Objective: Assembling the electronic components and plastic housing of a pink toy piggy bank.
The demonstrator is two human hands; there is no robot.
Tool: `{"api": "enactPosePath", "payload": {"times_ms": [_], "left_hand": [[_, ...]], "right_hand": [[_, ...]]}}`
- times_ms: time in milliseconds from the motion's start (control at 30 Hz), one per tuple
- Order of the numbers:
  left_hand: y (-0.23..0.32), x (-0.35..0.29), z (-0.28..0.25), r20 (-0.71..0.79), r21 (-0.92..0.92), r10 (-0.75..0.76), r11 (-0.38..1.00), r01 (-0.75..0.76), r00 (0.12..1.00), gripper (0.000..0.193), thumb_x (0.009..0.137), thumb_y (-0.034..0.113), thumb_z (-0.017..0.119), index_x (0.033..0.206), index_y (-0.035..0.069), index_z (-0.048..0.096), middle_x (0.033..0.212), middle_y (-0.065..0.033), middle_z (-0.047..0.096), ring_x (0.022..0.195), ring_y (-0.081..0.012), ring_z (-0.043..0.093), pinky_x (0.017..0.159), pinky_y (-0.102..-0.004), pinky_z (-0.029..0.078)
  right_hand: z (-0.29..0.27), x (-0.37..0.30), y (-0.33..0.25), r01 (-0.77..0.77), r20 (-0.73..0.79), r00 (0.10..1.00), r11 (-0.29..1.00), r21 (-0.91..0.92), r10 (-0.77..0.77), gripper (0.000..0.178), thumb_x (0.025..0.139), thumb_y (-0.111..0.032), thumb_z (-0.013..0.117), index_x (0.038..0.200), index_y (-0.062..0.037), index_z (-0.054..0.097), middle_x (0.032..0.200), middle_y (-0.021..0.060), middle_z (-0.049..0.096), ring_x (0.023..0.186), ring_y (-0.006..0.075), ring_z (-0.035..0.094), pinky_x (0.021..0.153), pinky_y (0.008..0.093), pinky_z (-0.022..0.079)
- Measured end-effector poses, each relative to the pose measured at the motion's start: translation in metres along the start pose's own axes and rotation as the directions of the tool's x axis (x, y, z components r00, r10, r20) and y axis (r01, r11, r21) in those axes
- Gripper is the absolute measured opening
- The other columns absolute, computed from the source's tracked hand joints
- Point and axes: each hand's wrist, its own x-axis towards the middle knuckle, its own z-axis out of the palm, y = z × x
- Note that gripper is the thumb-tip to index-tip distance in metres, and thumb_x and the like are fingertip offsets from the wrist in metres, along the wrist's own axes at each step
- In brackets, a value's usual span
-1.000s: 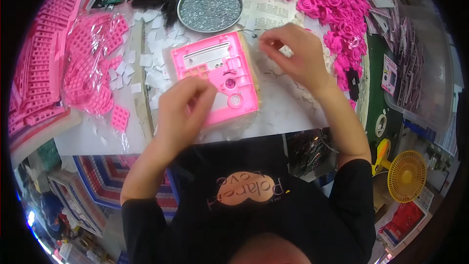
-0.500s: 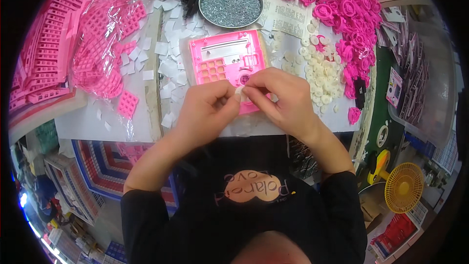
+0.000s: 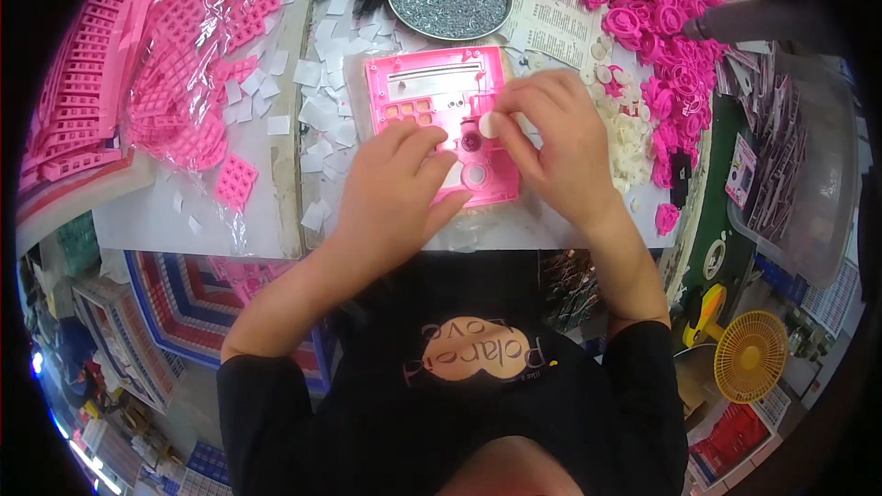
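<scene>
A pink plastic casing (image 3: 390,69) lies in front of me, with a grid of square openings at its left and round fittings at its right. My left hand (image 3: 388,191) rests over its lower left part, fingers apart and holding nothing. Between thumb and fingertips, my right hand (image 3: 562,145) pinches a small white disc (image 3: 490,126) just above the casing's right side. Below the disc, a pink ring (image 3: 474,175) shows in the casing. My left hand hides part of the grid.
A round tray of screws (image 3: 450,37) stands behind the casing. White round pieces (image 3: 627,149) and a heap of pink ring parts (image 3: 666,14) lie to the right. Bagged pink keypads (image 3: 184,73) and white paper squares (image 3: 317,112) lie left. A yellow fan (image 3: 751,356) is lower right.
My hands have moved apart from their joint pinch over the casing. The left has opened and lowered onto it; the right has lifted up with the white disc.
</scene>
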Motion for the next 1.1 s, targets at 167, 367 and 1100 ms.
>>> {"api": "enactPosePath", "payload": {"times_ms": [167, 367, 1100], "left_hand": [[-0.003, -0.008, 0.006, 0.075, 0.045, -0.006, 0.999, 0.003, 0.997, 0.035, 0.081, 0.021, 0.075, 0.111, 0.006, 0.068, 0.125, -0.0126, 0.061, 0.122, -0.0355, 0.053, 0.101, -0.0476, 0.043], [-0.005, -0.009, 0.009, 0.057, 0.028, -0.017, 0.999, 0.016, 0.998, 0.033, 0.08, 0.02, 0.075, 0.11, 0.007, 0.068, 0.124, -0.0118, 0.06, 0.122, -0.0349, 0.054, 0.101, -0.0468, 0.043], [-0.043, 0.058, -0.016, -0.053, -0.209, -0.15, 0.968, 0.136, 0.987, 0.014, 0.088, 0.013, 0.07, 0.099, 0.005, 0.067, 0.096, -0.0109, 0.066, 0.093, -0.029, 0.066, 0.081, -0.0421, 0.052]], "right_hand": [[0.017, 0.004, 0.0, 0.182, 0.083, 0.982, 0.971, -0.153, -0.171, 0.014, 0.073, -0.006, 0.072, 0.085, -0.001, 0.067, 0.113, 0.0106, 0.064, 0.114, 0.037, 0.055, 0.092, 0.0433, 0.052], [0.034, -0.004, 0.001, 0.156, 0.047, 0.988, 0.973, -0.169, -0.15, 0.019, 0.073, -0.008, 0.07, 0.088, 0.0015, 0.068, 0.115, 0.0121, 0.063, 0.116, 0.037, 0.054, 0.092, 0.0445, 0.051], [0.002, 0.006, 0.012, 0.019, -0.04, 0.999, 1.0, 0.02, -0.018, 0.03, 0.074, -0.01, 0.078, 0.1, -0.0028, 0.065, 0.115, 0.0137, 0.062, 0.111, 0.0349, 0.054, 0.093, 0.0446, 0.046]]}}
